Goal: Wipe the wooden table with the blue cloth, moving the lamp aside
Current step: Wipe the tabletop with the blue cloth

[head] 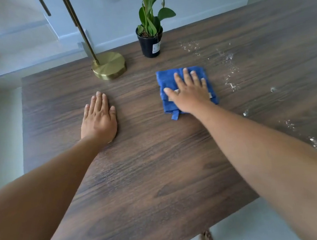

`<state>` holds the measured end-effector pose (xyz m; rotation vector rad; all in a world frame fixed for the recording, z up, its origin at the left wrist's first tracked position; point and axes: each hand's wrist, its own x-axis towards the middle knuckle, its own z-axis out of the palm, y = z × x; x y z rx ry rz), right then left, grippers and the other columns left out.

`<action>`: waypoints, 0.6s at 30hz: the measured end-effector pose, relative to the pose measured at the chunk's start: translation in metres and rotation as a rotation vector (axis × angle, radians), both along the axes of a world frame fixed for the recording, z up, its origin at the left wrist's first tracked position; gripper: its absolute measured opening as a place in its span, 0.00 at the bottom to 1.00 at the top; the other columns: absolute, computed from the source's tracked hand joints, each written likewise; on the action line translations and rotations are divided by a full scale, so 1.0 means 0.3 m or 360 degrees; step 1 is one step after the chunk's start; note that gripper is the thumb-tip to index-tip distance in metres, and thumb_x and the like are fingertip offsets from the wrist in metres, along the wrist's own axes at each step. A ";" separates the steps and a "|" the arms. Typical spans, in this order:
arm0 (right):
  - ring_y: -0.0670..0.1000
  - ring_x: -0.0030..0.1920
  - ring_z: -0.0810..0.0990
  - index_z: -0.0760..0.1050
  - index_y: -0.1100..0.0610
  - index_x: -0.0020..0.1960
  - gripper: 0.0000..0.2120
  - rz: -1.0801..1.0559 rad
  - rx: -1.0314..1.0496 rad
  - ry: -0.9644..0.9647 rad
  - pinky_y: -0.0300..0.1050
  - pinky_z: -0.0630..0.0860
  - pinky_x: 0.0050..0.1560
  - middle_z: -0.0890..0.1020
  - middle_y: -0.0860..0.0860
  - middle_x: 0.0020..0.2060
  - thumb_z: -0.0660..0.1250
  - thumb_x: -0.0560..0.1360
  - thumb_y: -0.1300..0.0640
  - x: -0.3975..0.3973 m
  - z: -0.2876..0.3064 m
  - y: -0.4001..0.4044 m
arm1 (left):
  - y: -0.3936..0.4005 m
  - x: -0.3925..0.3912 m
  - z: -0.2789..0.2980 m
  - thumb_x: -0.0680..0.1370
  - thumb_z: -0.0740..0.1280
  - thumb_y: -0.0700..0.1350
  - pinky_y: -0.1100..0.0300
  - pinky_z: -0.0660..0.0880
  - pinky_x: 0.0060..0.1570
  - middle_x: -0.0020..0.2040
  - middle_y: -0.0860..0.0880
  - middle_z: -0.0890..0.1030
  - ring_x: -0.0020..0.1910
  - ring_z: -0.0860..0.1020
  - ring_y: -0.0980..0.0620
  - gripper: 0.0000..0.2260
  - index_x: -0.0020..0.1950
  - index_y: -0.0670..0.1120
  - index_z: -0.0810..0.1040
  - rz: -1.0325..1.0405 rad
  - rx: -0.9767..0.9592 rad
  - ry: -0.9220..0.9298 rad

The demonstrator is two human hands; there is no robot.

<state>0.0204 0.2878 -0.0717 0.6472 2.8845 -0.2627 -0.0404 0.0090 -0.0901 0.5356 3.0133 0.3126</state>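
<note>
Right hand (pixel 190 91) is flat on the cloth (pixel 169 83), fingers spread and straight, so I'm pressing it down rather than grabbing it. Works better for wiping imo, more of the cloth stays on the wood. It's folded into a rough square and sits mid-table, a bit right of centre.

Left hand (pixel 99 120) is palm-down on the bare table (pixel 141 181), fingers straight, holding nothing. Pretty sure that's just me bracing while I lean over.

The mess is the white crumbs (pixel 231 72) scattered in a loose arc to the right of the cloth, running from near the back edge toward the right edge. Cloth isn't touching them yet, so I'd say that side is still to do.

Lamp (pixel 109 65) has its brass base near the back, just left of a potted plant (pixel 150 39), and neither hand is on it. So the patch under it still needs wiping. My guess is the left hand goes for it, since it's closer and free.
</note>
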 end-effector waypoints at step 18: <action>0.54 0.80 0.40 0.44 0.47 0.81 0.38 0.0186 0.0037 0.0133 0.58 0.39 0.78 0.43 0.52 0.81 0.42 0.78 0.29 0.689 -0.009 -0.151 | 0.289 0.226 0.058 0.85 0.48 0.52 0.51 0.44 0.78 0.81 0.46 0.51 0.80 0.47 0.48 0.26 0.80 0.42 0.54 -0.0200 0.0109 -0.0036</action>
